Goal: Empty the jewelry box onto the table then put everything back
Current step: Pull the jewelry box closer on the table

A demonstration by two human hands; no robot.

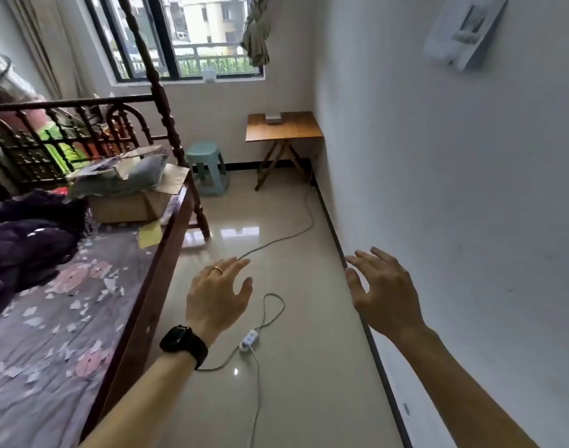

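A small pale jewelry box (pixel 274 118) sits closed at the back edge of a wooden folding table (pixel 286 130) in the far corner against the right wall. My left hand (pixel 217 294), with a ring and a black watch on the wrist, hangs in the air over the floor, fingers relaxed and spread, holding nothing. At the same height, near the wall, my right hand (pixel 381 291) is also held out with loose fingers and nothing in it. Both hands are far from the table.
A bed (pixel 66 318) with a dark wooden frame and a cardboard box (pixel 131 202) fills the left. A green plastic stool (pixel 207 168) stands near the table. A grey cable with a switch (pixel 248 340) snakes over the tiled floor between me and the table.
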